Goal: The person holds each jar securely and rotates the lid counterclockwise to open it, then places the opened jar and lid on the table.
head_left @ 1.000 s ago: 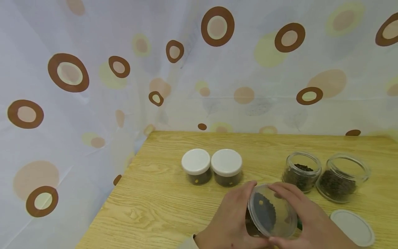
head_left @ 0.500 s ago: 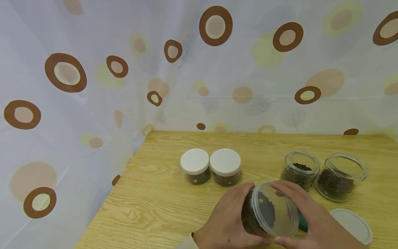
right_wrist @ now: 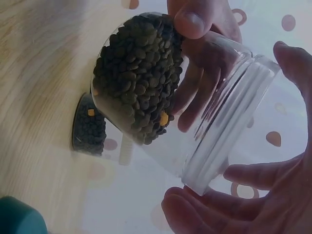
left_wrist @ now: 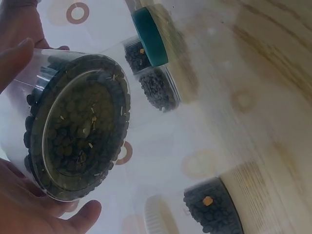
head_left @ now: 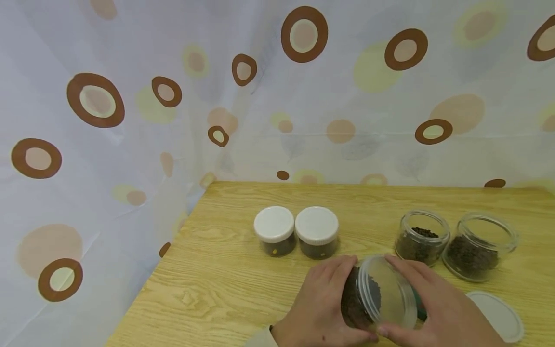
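A clear jar (head_left: 353,303) of small dark pellets is held tilted between both hands, its base facing the left wrist camera. My left hand (head_left: 318,303) grips the body, fingers and thumb spread around it. My right hand (head_left: 446,299) holds the other end, fingertips at the top and thumb below, around a ridged, see-through end (right_wrist: 229,131) that looks hazy from above. Pellets (right_wrist: 139,73) are heaped towards the base, with one yellow bit (right_wrist: 164,118) among them. Part of the right palm is hidden behind that end in the head view.
Two white-lidded jars (head_left: 274,224) stand side by side at the back. Two lidless glass jars (head_left: 422,241) with dark contents stand at the right. A white lid (head_left: 496,315) lies flat beside my right hand. A teal lid (left_wrist: 150,36) shows under the held jar.
The jar has turned slightly, its ridged end facing more to the right, so less of the pellets shows through it. Both hands keep their hold. The other jars stay in place.
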`<act>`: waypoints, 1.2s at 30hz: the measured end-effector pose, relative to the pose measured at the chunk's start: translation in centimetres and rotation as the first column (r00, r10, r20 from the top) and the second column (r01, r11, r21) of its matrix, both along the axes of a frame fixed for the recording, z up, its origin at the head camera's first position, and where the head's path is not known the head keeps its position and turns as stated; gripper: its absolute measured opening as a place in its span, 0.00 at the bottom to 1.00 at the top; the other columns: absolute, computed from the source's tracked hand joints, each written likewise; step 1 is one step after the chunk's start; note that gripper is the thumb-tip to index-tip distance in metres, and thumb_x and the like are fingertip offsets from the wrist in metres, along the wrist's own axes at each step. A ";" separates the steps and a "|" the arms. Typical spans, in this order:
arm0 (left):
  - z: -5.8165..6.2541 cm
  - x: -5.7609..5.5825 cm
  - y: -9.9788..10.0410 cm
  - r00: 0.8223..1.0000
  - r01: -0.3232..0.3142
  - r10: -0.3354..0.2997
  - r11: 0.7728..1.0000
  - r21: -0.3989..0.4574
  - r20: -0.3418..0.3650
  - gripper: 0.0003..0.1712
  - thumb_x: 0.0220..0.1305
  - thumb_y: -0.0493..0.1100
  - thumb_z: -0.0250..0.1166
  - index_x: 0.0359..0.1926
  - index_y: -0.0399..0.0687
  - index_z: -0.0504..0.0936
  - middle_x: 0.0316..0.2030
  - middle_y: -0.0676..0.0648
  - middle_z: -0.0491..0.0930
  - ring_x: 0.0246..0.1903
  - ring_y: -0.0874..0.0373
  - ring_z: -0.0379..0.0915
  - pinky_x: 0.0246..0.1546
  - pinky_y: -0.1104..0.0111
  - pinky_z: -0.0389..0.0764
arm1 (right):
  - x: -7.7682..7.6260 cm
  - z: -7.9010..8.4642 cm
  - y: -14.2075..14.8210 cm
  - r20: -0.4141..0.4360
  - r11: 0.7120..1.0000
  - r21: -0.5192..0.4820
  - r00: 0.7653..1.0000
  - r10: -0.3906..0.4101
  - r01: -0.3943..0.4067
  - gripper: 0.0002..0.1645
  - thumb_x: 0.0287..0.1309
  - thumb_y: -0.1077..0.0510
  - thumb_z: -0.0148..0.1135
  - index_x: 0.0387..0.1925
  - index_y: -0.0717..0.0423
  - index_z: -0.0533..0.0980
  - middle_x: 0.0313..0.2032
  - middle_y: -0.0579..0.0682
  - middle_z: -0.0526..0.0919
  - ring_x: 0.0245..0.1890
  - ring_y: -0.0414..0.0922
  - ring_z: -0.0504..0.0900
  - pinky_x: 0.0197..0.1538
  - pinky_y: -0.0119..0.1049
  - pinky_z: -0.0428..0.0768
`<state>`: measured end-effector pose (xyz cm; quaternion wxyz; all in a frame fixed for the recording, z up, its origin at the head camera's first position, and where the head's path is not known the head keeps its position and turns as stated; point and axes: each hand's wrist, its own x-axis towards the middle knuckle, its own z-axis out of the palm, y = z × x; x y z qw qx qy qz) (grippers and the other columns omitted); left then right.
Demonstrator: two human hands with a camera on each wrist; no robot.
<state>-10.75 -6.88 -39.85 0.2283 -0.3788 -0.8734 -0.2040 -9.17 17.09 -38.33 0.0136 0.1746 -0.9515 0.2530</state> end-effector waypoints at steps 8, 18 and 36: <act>-0.1 0.1 0.0 0.999 -0.032 0.032 0.999 -0.014 -0.038 0.66 0.32 0.71 0.79 0.70 0.46 0.62 0.60 0.50 0.74 0.59 0.59 0.73 0.60 0.66 0.75 | 0.0 -0.5 -0.3 -0.074 0.998 -0.063 0.997 0.014 -0.019 0.60 0.42 0.36 0.77 0.75 0.41 0.59 0.63 0.60 0.73 0.49 0.62 0.82 0.34 0.55 0.80; 0.4 0.2 -0.2 0.997 -0.020 0.020 1.000 0.002 0.070 0.64 0.33 0.68 0.79 0.70 0.51 0.61 0.59 0.57 0.75 0.55 0.64 0.72 0.61 0.72 0.72 | 0.2 -0.5 -0.5 -0.172 0.994 -0.101 0.985 0.023 -0.041 0.59 0.37 0.38 0.81 0.72 0.36 0.63 0.62 0.55 0.75 0.50 0.60 0.82 0.33 0.52 0.80; 0.7 -0.1 0.4 0.980 0.052 -0.068 0.994 0.092 0.187 0.61 0.33 0.63 0.82 0.68 0.54 0.61 0.59 0.55 0.71 0.57 0.65 0.70 0.60 0.73 0.74 | 0.8 0.4 -0.6 -0.412 0.987 -0.111 0.910 0.058 -0.113 0.63 0.25 0.41 0.86 0.70 0.38 0.68 0.59 0.41 0.74 0.53 0.28 0.71 0.35 0.38 0.81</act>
